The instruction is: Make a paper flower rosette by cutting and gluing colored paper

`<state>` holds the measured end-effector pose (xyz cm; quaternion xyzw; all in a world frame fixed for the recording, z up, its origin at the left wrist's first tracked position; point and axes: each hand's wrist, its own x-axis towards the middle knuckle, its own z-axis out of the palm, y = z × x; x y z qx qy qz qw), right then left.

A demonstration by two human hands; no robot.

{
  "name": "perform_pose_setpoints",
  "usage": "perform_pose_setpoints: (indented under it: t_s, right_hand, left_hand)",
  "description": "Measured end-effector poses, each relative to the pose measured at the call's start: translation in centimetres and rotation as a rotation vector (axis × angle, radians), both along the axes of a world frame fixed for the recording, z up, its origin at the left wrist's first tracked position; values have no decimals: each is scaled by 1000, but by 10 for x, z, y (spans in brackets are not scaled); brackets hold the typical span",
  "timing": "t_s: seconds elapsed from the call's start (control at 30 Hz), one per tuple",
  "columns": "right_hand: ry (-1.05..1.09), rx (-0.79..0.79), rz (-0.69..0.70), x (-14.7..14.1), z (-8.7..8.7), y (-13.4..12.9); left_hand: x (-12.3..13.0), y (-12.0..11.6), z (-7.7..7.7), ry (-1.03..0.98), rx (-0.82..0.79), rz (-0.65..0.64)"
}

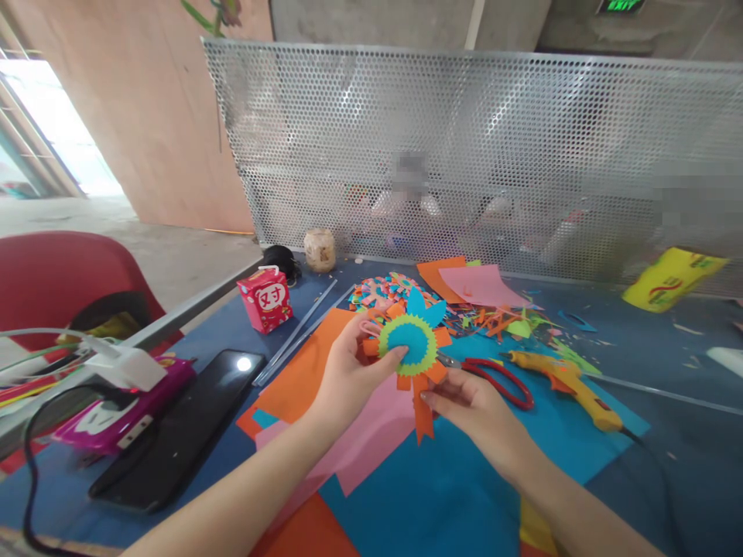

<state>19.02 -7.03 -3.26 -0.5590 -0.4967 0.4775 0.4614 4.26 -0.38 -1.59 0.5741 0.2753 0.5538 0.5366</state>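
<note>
A paper flower rosette (413,340) is held up over the table between both hands. Its blue centre sits inside a lime-green toothed ring, with orange tabs around, blue pointed pieces on top and an orange ribbon tail below. My left hand (354,363) grips it from the left, thumb pressed on the front. At the lower right edge, my right hand (470,410) pinches an orange piece near the tail. Red-handled scissors (502,379) lie just behind my right hand. A yellow glue gun (566,383) rests to the right on blue paper (441,480).
Orange paper (302,371) and pink paper (371,441) lie under the hands. Colourful scraps (493,321) are piled behind. At left are a phone (179,425), a purple power strip (121,410) and a red drink carton (265,300). A perforated metal screen (348,139) borders the back.
</note>
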Motion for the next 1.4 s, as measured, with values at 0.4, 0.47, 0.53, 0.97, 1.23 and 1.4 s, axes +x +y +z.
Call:
perform_pose_setpoints:
  t_s: [0.4, 0.47, 0.53, 0.97, 1.23, 1.4]
  right_hand:
    - [-13, 93, -110, 1, -1, -1]
    - [-40, 104, -163, 2, -3, 0]
    - [-50, 111, -198, 2, -5, 0]
    - [-102, 139, -239, 1, -6, -1]
    - [-91, 132, -240, 1, -3, -1]
    - [-65, 100, -248, 1, 1, -2]
  left_hand:
    - [0, 0, -1, 34, 40, 67]
    - [1, 0, -3, 39, 30, 104]
    - [1, 0, -3, 37, -7, 108]
    - [4, -5, -1, 21, -102, 63]
    - [2, -3, -2, 74, -65, 77]
    - [2, -3, -3, 86, -46, 79]
